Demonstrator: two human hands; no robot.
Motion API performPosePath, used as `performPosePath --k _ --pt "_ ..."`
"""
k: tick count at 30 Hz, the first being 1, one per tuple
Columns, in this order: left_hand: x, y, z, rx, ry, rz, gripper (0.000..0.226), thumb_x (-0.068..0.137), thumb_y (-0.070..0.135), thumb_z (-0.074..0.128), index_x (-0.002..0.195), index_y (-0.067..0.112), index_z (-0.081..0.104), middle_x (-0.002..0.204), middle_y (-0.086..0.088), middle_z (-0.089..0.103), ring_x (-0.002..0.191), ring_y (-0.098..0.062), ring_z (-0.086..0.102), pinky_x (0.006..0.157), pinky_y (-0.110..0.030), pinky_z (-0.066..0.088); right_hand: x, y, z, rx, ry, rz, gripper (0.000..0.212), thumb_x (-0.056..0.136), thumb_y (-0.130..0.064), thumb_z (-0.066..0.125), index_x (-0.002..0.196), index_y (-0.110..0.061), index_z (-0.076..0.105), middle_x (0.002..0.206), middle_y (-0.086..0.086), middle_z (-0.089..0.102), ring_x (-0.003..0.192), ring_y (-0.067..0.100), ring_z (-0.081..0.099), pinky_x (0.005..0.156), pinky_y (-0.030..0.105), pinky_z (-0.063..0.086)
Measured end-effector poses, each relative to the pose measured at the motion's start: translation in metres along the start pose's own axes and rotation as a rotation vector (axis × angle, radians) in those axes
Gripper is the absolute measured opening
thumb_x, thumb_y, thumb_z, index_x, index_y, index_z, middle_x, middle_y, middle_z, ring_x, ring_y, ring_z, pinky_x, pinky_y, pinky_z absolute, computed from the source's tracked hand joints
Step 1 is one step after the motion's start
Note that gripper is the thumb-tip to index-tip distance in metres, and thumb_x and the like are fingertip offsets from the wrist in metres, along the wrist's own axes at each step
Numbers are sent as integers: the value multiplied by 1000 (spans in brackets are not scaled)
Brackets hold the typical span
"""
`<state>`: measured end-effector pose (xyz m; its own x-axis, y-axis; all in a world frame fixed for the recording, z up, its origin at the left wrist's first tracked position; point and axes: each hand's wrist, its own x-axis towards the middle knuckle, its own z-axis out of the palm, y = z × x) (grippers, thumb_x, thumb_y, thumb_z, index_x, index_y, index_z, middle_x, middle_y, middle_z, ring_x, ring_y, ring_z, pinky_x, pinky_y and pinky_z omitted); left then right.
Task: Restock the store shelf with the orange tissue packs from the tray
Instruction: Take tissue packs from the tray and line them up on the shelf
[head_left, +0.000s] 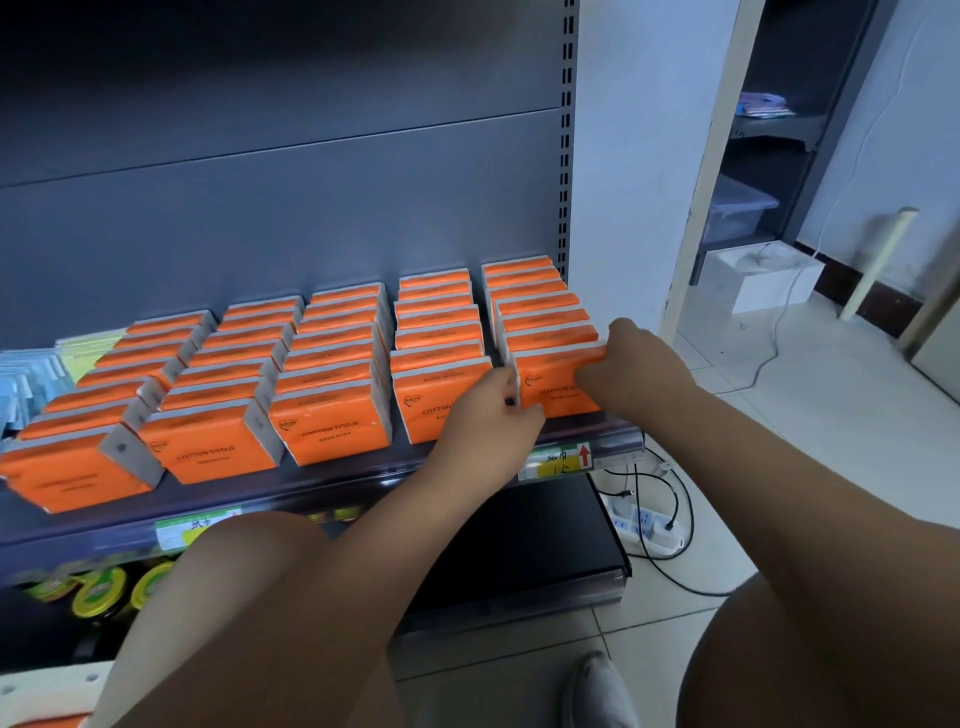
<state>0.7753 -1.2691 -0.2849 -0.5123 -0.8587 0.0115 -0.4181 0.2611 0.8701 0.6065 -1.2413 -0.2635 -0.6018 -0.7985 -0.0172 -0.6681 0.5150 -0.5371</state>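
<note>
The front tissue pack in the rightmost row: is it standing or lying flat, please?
Standing on edge: the front tissue pack shows its printed face forward, against the row behind; left hand and right hand grip its sides.

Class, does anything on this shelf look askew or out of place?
Yes: behind the front pack in the middle row, the second pack shows its print upside down. Left hand and right hand grip the rightmost front pack.
</note>
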Motion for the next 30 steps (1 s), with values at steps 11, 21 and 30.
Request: performPosePath --k 11,21,30 --pt "-23 -4 -81 782 364 217 64 85 27 27 138 5 54 135 -15 61 128 -39 50 111 -45 38 -65 -79 25 47 173 -551 43 97 -41 52 132 -18 55 124 3 60 115 26 56 85 36 46" --pt "-154 -89 -194 999 579 -173 73 92 52 26 146 11 51 152 -13 53 141 -40 46 112 -55 40 -147 -179 92 84 -46 -926 41 98 -47 48 127 -18 56 131 0 57 124 23 52 100 40 45" --pt "-297 -162 -260 910 784 -580 71 99 54 22 148 10 50 153 -11 51 146 -35 39 120 -50 33 -252 -287 189 73 -307 -1249 64 103 -48 44 152 -8 38 153 7 44 142 24 38 114 36 35"
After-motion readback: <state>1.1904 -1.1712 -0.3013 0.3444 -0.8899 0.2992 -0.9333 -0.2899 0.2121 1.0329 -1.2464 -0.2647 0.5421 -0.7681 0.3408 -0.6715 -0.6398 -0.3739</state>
